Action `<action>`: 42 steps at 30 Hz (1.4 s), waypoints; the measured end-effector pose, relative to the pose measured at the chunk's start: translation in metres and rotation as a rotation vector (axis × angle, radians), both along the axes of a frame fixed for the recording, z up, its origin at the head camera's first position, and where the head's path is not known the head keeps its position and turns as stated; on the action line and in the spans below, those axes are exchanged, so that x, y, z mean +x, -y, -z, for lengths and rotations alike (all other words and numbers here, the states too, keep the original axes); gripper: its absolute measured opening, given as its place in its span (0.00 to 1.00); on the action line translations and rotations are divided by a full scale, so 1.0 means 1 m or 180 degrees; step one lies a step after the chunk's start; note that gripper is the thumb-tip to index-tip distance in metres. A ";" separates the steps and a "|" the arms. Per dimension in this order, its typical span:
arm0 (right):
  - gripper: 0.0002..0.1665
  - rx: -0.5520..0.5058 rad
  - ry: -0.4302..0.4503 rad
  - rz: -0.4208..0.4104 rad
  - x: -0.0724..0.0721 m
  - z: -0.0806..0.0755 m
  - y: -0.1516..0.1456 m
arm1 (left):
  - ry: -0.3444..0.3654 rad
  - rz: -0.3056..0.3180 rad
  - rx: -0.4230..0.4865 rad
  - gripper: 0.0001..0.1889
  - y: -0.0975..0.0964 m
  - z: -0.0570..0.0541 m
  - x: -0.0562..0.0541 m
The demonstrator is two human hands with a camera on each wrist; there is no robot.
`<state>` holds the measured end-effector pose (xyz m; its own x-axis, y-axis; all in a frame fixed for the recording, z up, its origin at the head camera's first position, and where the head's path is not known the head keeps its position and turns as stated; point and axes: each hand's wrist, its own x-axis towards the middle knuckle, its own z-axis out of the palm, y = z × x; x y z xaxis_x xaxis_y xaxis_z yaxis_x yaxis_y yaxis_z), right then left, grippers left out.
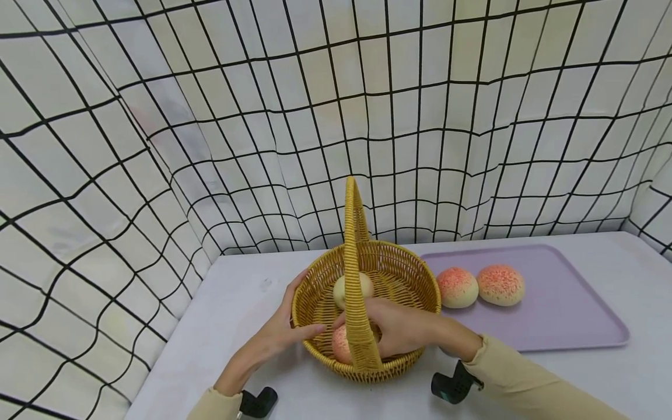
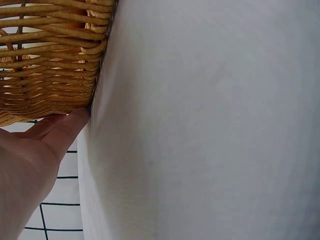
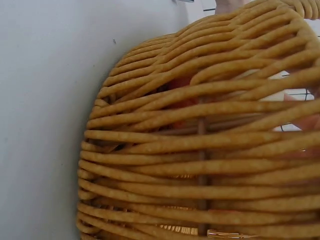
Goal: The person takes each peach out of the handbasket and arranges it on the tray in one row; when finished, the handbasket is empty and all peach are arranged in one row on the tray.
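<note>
A round wicker basket with a tall arched handle stands on the table in the head view. My left hand holds its left side, thumb over the rim and fingers along the outer wall. In the left wrist view, the left fingertips touch the weave low down. My right hand reaches inside, beneath the handle, fingers and thumb around a red-speckled peach near the front wall. The handle partly hides that peach. Behind it lies a pale, cream-coloured round fruit. The basket's weave fills most of the right wrist view.
On a lilac tray right of the basket, two more red-speckled peaches, one nearer the basket and another, sit side by side. White walls with black netting enclose the white table at the back and sides.
</note>
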<state>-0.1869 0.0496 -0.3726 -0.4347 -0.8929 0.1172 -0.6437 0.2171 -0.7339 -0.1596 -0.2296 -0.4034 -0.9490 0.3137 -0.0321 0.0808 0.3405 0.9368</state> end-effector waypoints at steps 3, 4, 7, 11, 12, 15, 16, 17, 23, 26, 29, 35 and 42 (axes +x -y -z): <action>0.37 0.0008 0.0061 0.0053 -0.001 -0.001 -0.002 | -0.0006 -0.0006 0.0008 0.60 -0.001 0.000 -0.001; 0.37 -0.0001 0.0087 0.0073 -0.002 -0.001 -0.003 | -0.0008 -0.0013 0.0004 0.60 -0.001 0.000 -0.001; 0.37 -0.0060 0.0097 0.0139 -0.003 -0.001 -0.005 | 0.0008 -0.0018 -0.0006 0.60 -0.001 0.000 -0.001; 0.37 -0.0079 -0.0120 0.0313 -0.002 -0.005 -0.011 | -0.0008 -0.0004 -0.0042 0.60 0.001 0.000 -0.001; 0.37 -0.0089 -0.0158 0.0380 -0.002 -0.007 -0.014 | -0.0020 0.0001 -0.0051 0.60 0.002 0.000 -0.001; 0.39 -0.0176 -0.0174 0.0628 -0.002 -0.013 -0.026 | -0.0050 0.0027 -0.0031 0.60 0.003 -0.001 -0.001; 0.39 -0.0251 -0.0154 0.0711 -0.002 -0.014 -0.031 | -0.0049 0.0040 -0.0012 0.60 0.003 -0.001 -0.001; 0.40 -0.0317 -0.0100 0.0816 -0.002 -0.017 -0.036 | -0.0049 0.0052 0.0000 0.60 0.003 -0.001 -0.002; 0.43 -0.0783 0.0313 0.1321 0.001 -0.035 -0.076 | -0.0032 0.0076 0.0048 0.60 0.002 0.000 -0.004; 0.41 -0.1104 0.0424 0.1373 0.001 -0.044 -0.098 | -0.0010 0.0080 0.0060 0.60 0.002 0.000 -0.003; 0.41 -0.1297 0.0289 0.1483 0.002 -0.054 -0.122 | -0.0022 0.0055 0.0049 0.60 0.003 0.000 -0.001; 0.47 -0.1180 -0.0208 0.2046 0.011 -0.057 -0.173 | -0.0033 0.0068 0.0080 0.60 0.003 0.002 0.001; 0.48 -0.0907 -0.0365 0.2631 0.013 -0.024 -0.237 | 0.0026 0.0066 0.0100 0.60 0.002 0.003 -0.001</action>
<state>-0.1741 0.2863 -0.3484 -0.9006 -0.2281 0.3700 -0.4346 0.4645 -0.7716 -0.1605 -0.2311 -0.4068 -0.9420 0.3344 -0.0296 0.0799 0.3091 0.9477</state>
